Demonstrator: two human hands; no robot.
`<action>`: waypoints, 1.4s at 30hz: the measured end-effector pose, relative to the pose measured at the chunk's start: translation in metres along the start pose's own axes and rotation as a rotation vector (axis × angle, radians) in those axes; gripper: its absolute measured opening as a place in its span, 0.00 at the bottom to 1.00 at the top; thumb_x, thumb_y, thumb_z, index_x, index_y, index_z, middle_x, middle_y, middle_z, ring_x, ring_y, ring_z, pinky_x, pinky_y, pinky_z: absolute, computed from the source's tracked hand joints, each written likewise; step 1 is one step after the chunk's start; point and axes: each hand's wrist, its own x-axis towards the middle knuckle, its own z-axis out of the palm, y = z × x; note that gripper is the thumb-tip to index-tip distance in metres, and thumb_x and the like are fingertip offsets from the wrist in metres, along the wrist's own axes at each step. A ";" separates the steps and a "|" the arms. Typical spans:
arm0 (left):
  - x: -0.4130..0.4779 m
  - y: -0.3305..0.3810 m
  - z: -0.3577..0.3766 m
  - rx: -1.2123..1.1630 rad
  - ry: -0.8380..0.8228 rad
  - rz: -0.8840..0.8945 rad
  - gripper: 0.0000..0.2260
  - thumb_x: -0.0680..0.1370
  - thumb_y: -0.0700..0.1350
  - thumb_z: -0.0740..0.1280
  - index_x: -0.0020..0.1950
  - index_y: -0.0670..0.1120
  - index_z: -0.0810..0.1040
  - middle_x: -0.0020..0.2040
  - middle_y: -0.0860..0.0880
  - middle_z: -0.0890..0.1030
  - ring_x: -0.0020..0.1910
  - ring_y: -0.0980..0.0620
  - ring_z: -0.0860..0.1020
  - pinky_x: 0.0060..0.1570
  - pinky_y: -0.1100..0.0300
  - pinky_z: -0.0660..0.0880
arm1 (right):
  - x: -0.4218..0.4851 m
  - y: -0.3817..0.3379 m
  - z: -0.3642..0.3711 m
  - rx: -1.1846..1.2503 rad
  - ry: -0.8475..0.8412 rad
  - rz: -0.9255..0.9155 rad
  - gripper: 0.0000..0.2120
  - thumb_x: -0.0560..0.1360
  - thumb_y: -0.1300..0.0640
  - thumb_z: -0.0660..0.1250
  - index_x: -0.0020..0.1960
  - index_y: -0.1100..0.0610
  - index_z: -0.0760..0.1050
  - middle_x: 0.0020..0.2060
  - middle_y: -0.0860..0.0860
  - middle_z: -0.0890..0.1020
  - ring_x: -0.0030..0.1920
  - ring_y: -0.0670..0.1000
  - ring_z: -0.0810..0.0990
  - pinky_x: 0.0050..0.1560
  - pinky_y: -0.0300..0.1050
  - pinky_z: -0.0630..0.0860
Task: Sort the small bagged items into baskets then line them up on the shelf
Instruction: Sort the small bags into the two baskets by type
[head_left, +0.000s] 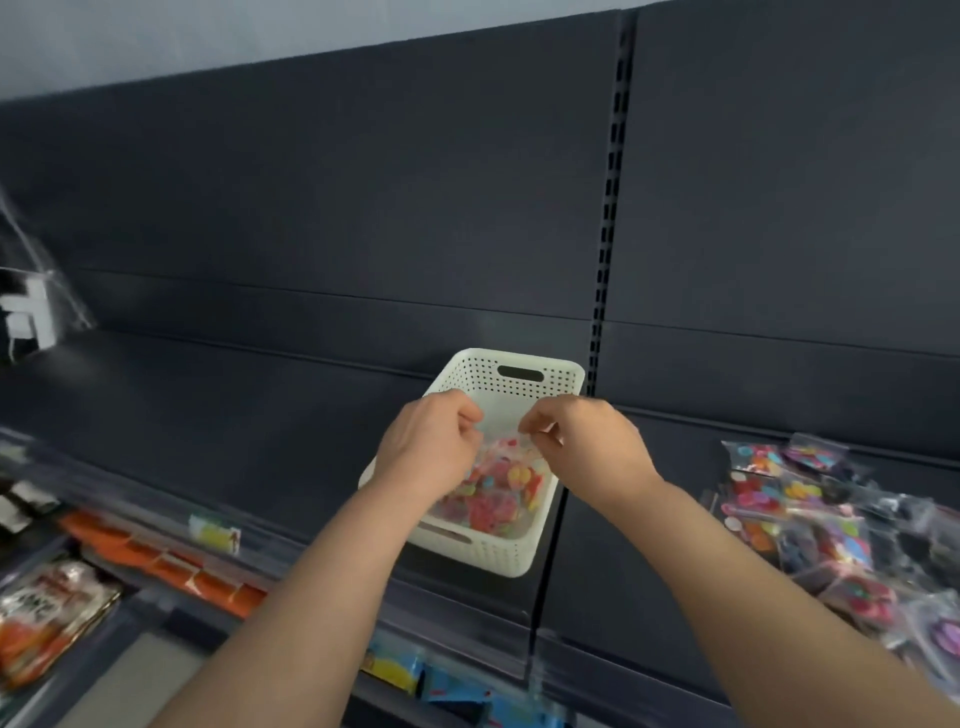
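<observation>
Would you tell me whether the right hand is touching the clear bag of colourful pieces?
Touching. The head view shows the right hand pinching the top edge of the bag.

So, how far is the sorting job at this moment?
Done: one white basket stands on the shelf. In hand: the left hand and right hand pinch the top edge of a clear bag of colourful pieces over the basket; whether others lie under it is unclear. Left: the pile of bags at the right is unsorted, and no row of baskets shows.
</observation>
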 end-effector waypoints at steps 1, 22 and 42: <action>0.002 0.005 0.003 -0.011 -0.002 0.026 0.09 0.78 0.44 0.67 0.57 0.53 0.80 0.50 0.58 0.81 0.52 0.56 0.78 0.54 0.56 0.77 | -0.004 0.008 -0.002 -0.018 0.024 0.031 0.12 0.77 0.58 0.61 0.52 0.45 0.79 0.49 0.40 0.81 0.50 0.44 0.79 0.41 0.40 0.72; -0.013 0.132 0.155 0.218 -0.339 0.233 0.19 0.76 0.50 0.71 0.66 0.49 0.74 0.61 0.49 0.75 0.59 0.49 0.76 0.54 0.56 0.74 | -0.126 0.169 -0.068 -0.276 -0.039 0.502 0.11 0.75 0.57 0.63 0.49 0.42 0.79 0.45 0.44 0.82 0.46 0.50 0.81 0.41 0.42 0.74; -0.008 0.160 0.179 0.189 -0.283 0.272 0.11 0.77 0.52 0.69 0.58 0.52 0.78 0.56 0.52 0.78 0.57 0.51 0.74 0.50 0.55 0.75 | -0.078 0.190 -0.061 -0.233 -0.048 0.284 0.13 0.76 0.53 0.65 0.60 0.45 0.77 0.55 0.49 0.81 0.62 0.53 0.72 0.56 0.47 0.73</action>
